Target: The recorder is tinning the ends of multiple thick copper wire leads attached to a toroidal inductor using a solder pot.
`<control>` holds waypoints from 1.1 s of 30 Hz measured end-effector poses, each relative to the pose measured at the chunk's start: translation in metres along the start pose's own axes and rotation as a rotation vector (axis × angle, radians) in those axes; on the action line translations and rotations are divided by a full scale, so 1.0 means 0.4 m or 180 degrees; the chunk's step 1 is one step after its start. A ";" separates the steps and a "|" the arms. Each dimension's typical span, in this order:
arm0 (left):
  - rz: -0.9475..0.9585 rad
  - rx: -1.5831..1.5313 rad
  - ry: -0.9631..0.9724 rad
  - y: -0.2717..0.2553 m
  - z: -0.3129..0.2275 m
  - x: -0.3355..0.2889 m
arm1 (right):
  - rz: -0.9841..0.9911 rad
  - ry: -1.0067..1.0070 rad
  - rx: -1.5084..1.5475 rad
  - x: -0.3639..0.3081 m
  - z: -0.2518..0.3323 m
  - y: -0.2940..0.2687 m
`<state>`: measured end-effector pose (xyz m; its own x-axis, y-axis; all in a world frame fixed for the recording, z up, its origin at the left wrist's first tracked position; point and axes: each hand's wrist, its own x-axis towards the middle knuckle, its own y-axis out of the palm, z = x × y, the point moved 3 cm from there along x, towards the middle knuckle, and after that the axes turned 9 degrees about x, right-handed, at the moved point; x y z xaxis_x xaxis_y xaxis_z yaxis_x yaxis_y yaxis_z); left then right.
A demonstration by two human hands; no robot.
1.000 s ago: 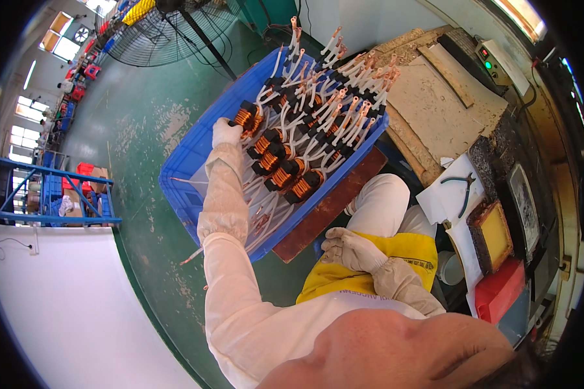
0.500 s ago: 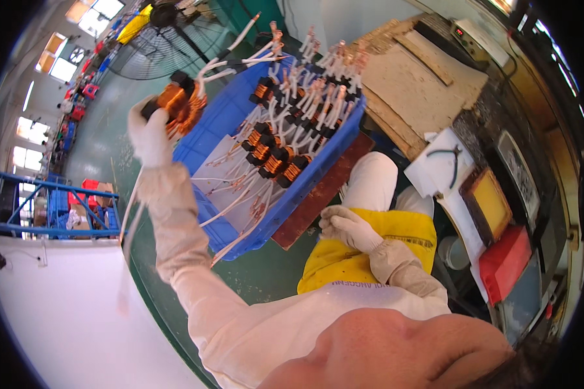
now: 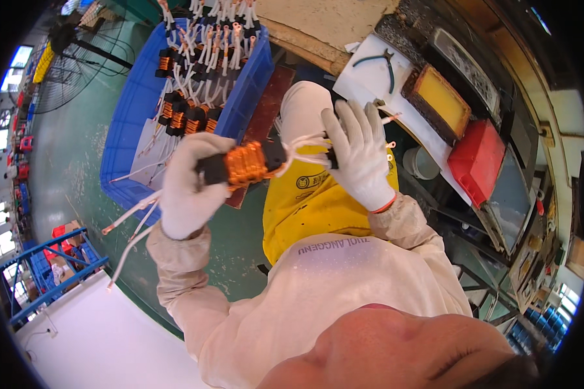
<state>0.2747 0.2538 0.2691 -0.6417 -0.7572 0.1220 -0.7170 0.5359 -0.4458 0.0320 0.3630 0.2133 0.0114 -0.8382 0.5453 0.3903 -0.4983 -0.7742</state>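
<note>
Copper-wound coil (image 3: 244, 164), one, clamped in left hand (image 3: 189, 187); right hand (image 3: 359, 152) pinches its white leads (image 3: 302, 146), count obscured; bin (image 3: 126, 139) coils uncountable.

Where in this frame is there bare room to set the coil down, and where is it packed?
Free: the near left part of the blue plastic crate, and the green floor beside it. Crowded: the crate's far end, full of copper-wound coils, and the bench with the white sheet. The left hand holds a copper-wound coil; the right hand its leads.
</note>
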 end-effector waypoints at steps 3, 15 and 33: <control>0.0245 -0.0104 0.0298 0.082 0.034 0.009 | 0.0810 0.0492 0.0119 -0.147 -0.062 0.014; 0.0887 0.1186 0.0567 0.274 0.113 0.108 | 0.2354 0.1720 0.1105 -0.291 -0.150 0.022; -0.0336 0.0892 0.0497 0.236 0.074 -0.061 | 0.1843 0.1191 0.1787 -0.013 -0.056 0.100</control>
<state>0.2307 0.3118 0.1977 -0.6174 -0.7250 0.3052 -0.6929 0.3175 -0.6474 0.0268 0.3424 0.1722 0.0837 -0.9915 -0.0998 0.8116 0.1259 -0.5706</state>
